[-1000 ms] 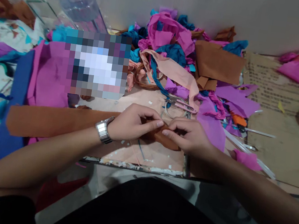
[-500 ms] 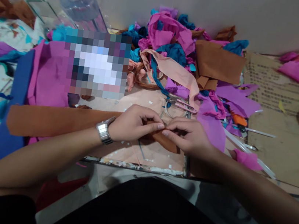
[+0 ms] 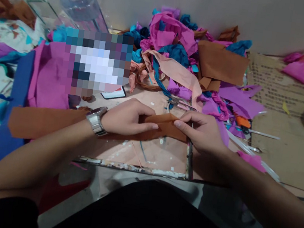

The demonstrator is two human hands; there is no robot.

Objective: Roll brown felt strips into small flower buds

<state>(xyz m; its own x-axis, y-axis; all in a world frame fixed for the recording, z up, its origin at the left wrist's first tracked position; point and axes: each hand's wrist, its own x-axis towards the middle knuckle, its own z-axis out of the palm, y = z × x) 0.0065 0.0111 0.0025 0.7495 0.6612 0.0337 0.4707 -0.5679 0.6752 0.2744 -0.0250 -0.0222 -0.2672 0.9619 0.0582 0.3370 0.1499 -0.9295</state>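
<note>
A long brown paper strip point(image 3: 43, 121) lies across the table from the left to the middle. My left hand point(image 3: 127, 118), with a metal watch on the wrist, grips the strip's folded right end point(image 3: 164, 125) between thumb and fingers. My right hand point(image 3: 202, 132) pinches the same folded end from the right side, thumb on top. Both hands hold the end lifted slightly above the peach-coloured work surface point(image 3: 160, 154). Small scissors point(image 3: 180, 103) lie just beyond the hands.
A heap of pink, blue, brown and purple paper scraps point(image 3: 178, 46) fills the back. Pink paper sheets point(image 3: 48, 76) and a blue sheet point(image 3: 19, 91) lie left. A water bottle point(image 3: 77, 1) stands at the back left, cardboard point(image 3: 285, 129) on the right.
Both hands have lifted and moved slightly away from me. The brown strip's end has been spread wider between them, where before the fingertips pinched it close together.
</note>
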